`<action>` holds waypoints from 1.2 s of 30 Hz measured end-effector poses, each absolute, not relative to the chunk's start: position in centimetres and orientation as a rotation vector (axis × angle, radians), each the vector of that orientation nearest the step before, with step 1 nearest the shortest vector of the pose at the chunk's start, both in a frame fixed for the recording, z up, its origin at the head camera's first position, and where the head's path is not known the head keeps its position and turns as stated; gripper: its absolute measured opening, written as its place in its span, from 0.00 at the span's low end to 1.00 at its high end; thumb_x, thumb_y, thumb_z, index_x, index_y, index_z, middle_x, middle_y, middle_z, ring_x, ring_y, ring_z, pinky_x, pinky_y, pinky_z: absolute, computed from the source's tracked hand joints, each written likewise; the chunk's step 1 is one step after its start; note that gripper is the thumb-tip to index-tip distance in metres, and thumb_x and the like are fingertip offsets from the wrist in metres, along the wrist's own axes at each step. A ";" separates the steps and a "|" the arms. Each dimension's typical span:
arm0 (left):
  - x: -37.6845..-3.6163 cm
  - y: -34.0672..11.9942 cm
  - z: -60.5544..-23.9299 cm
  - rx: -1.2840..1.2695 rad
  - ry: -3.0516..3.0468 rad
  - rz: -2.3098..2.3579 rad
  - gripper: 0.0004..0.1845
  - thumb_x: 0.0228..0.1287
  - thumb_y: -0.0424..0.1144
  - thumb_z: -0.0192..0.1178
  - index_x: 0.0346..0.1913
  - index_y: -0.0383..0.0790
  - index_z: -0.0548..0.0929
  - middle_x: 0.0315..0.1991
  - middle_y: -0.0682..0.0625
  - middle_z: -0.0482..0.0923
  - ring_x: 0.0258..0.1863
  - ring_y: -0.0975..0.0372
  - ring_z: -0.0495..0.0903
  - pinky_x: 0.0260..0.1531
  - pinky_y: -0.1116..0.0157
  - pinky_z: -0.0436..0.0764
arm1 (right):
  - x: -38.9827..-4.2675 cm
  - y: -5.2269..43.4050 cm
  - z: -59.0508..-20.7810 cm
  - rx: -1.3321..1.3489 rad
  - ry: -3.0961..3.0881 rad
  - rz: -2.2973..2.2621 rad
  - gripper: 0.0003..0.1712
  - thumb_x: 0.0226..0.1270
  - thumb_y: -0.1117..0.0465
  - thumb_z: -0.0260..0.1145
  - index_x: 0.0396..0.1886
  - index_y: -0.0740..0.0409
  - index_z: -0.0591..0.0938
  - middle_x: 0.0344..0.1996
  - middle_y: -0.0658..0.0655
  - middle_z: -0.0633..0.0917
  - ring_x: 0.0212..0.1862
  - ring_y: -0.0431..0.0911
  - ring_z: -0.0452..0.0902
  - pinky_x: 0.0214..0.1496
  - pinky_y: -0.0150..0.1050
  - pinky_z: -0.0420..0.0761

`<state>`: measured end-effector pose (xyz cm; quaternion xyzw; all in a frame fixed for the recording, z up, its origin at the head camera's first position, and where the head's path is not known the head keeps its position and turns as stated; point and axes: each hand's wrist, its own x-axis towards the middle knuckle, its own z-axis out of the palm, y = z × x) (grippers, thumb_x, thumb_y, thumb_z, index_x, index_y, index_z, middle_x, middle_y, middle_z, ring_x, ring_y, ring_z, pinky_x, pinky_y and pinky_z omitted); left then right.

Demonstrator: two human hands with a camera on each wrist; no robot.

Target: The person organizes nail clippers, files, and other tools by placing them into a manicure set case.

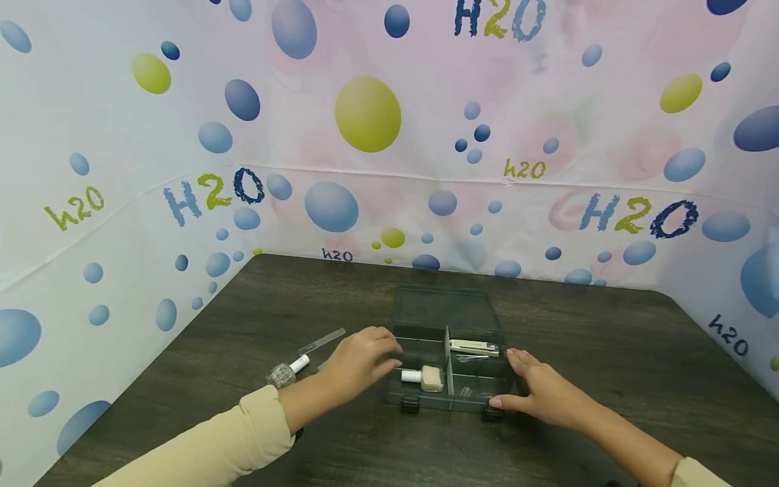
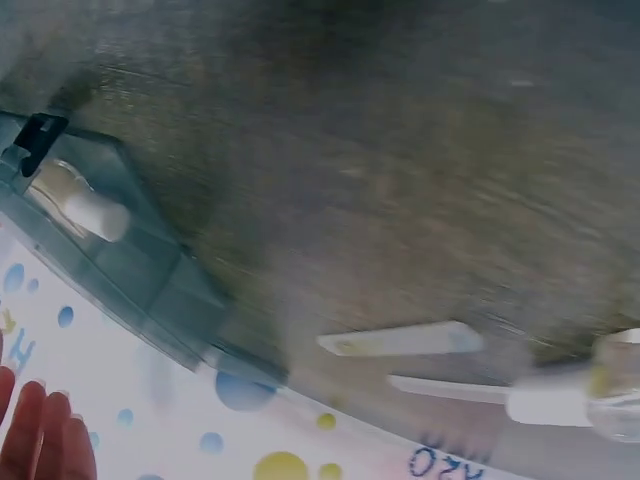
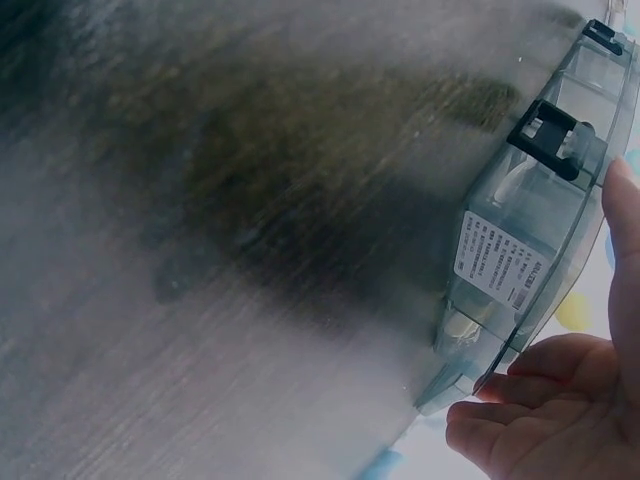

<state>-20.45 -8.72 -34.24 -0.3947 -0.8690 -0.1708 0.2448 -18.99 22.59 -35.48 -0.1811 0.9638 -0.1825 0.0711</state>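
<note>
A dark translucent compartment box (image 1: 449, 404) lies on the table with its lid (image 1: 447, 304) folded back. My left hand (image 1: 362, 358) hovers at its left side, fingers loosely bent and nothing between them. Close to those fingers, a beige nail polish bottle (image 1: 432, 379) with a white cap lies in the front left compartment. My right hand (image 1: 544, 389) rests against the box's right side, thumb along the front corner and fingers at the side wall. The back right compartment holds nail clippers (image 1: 475, 348) and thin metal pins (image 1: 472, 358). A small clear piece (image 1: 466, 391) sits in the front right one.
Left of the box on the dark wooden table (image 1: 584, 325) lie a glitter nail polish bottle (image 1: 282, 374) with a white cap and a flat translucent strip (image 1: 322, 341). Another strip (image 2: 400, 340) shows in the left wrist view. Patterned sheeting (image 1: 426, 122) borders the table behind.
</note>
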 end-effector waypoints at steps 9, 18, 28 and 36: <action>-20.0 -12.4 -34.9 -0.904 -2.337 -0.503 0.10 0.45 0.35 0.72 0.33 0.40 0.85 0.34 0.52 0.82 0.33 0.62 0.81 0.32 0.70 0.82 | -19.0 22.7 -35.6 -0.534 2.892 -0.547 0.59 0.51 0.35 0.65 0.67 0.76 0.58 0.65 0.78 0.58 0.65 0.73 0.54 0.57 0.66 0.66; -19.1 -15.5 -35.1 -0.719 -2.455 -0.570 0.10 0.47 0.35 0.71 0.35 0.41 0.85 0.37 0.51 0.83 0.36 0.59 0.81 0.31 0.66 0.81 | -19.0 22.6 -35.5 -0.551 2.909 -0.534 0.58 0.51 0.35 0.65 0.66 0.76 0.59 0.65 0.79 0.59 0.64 0.73 0.56 0.56 0.66 0.67; -19.2 -18.4 -36.2 -0.586 -2.483 -0.616 0.13 0.45 0.34 0.71 0.37 0.36 0.85 0.37 0.48 0.83 0.38 0.55 0.83 0.37 0.59 0.83 | -19.0 22.6 -35.5 -0.560 2.911 -0.537 0.58 0.51 0.35 0.65 0.66 0.77 0.58 0.65 0.79 0.59 0.64 0.73 0.56 0.56 0.67 0.67; -18.8 -20.3 -37.2 -0.457 -2.658 -0.686 0.15 0.48 0.35 0.70 0.39 0.33 0.84 0.39 0.45 0.82 0.37 0.56 0.82 0.31 0.64 0.82 | -19.0 22.7 -35.6 -0.548 2.906 -0.532 0.59 0.51 0.35 0.65 0.66 0.76 0.58 0.65 0.79 0.59 0.64 0.73 0.55 0.56 0.67 0.66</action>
